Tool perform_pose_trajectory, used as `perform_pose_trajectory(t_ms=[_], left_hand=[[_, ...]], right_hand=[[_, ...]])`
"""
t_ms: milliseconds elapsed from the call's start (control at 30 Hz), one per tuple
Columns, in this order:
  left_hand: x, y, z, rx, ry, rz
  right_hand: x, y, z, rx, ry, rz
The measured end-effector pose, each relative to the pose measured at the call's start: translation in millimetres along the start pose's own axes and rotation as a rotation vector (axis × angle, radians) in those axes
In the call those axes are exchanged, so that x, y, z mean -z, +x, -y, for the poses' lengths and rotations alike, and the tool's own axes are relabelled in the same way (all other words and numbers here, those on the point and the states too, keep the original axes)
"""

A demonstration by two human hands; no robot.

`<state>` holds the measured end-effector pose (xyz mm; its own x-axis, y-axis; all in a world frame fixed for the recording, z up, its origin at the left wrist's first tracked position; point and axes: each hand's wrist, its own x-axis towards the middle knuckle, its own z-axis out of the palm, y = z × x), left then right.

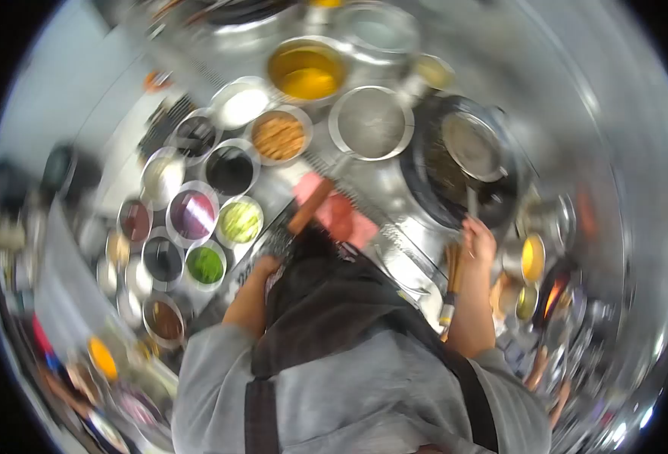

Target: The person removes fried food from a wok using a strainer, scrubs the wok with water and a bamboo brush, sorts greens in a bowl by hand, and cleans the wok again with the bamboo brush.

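My right hand (479,240) is closed around the thin metal handle of a round strainer (474,147). The strainer's bowl is over a dark wok (432,178), which has dark liquid in it; whether the two touch I cannot tell. Low at the counter's near edge is my left hand (267,266), close to a bowl of pale green slices (241,221). Its fingers are blurred and partly hidden. A red-pink cloth (360,227) lies in front of my dark apron, with a brown handle (311,206) across it.
Left stand several bowls, including chopped greens (206,265), purple pieces (192,215) and brown pieces (279,137). A pot of yellow liquid (306,73) and a round sieve (372,121) are ahead. Flames (555,295) show at right, near small yellow-filled containers (532,259). Other people's arms (537,368) appear lower right.
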<state>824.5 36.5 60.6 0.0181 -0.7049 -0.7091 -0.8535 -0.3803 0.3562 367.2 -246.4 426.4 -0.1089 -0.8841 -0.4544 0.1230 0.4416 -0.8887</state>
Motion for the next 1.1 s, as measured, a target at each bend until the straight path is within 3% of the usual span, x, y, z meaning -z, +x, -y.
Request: perform_pose_trajectory(t_ms=[33, 67, 100, 200, 333, 467, 567, 633, 700, 833, 900, 933, 967, 1033, 1067, 1100], left_hand=[[19, -1, -7, 0.123, -0.276, 0.164], [38, -2, -17, -0.032, 0.074, 0.237], [39, 5, -19, -0.074, 0.131, 0.233], [13, 14, 13, -0.289, 0.480, 0.083], [37, -22, 3, -0.326, 0.627, 0.081], [58, -65, -38, -0.437, 0.780, -0.126], [70, -70, -68, -0.333, 0.010, -0.212], [83, -79, -102, -0.235, -0.525, -0.246], [104, -86, -147, -0.243, -0.674, -0.277], [168, -110, -238, -0.230, -0.470, -0.554], [178, -93, -255, -0.211, -0.348, -0.702], [180, -71, -250, -0.162, -0.178, -0.658], [181, -57, -252, -0.169, -0.163, -0.660], [178, -34, -255, -0.083, -0.161, -0.595], [171, -2, -232, -0.077, -0.275, -0.512], [183, -31, -267, -0.092, -0.313, -0.510]], right_hand=[[-11, -1, 3, 0.046, 0.073, -0.043], [-13, 1, 7, 0.080, 0.104, -0.020], [-12, 2, 11, 0.113, 0.128, 0.014], [-11, -8, 38, 0.088, 0.185, 0.008], [40, -8, 56, 0.240, 0.243, -0.037], [106, -8, 68, 0.404, -0.041, -0.329], [176, 23, 25, 0.535, -0.825, -0.721], [205, 28, 3, 0.477, -0.900, -0.754], [238, 40, -33, 0.585, -1.330, -0.776], [257, 35, -45, 0.793, -1.247, -0.817], [246, 13, -9, 0.495, -0.764, -0.696], [237, -3, 15, 0.373, -0.516, -0.655], [241, -5, 28, 0.368, -0.501, -0.662], [264, 7, 51, 0.389, -0.060, -0.523], [283, 21, 57, 0.387, -0.116, -0.517], [304, 36, 60, 0.368, -0.174, -0.510]])
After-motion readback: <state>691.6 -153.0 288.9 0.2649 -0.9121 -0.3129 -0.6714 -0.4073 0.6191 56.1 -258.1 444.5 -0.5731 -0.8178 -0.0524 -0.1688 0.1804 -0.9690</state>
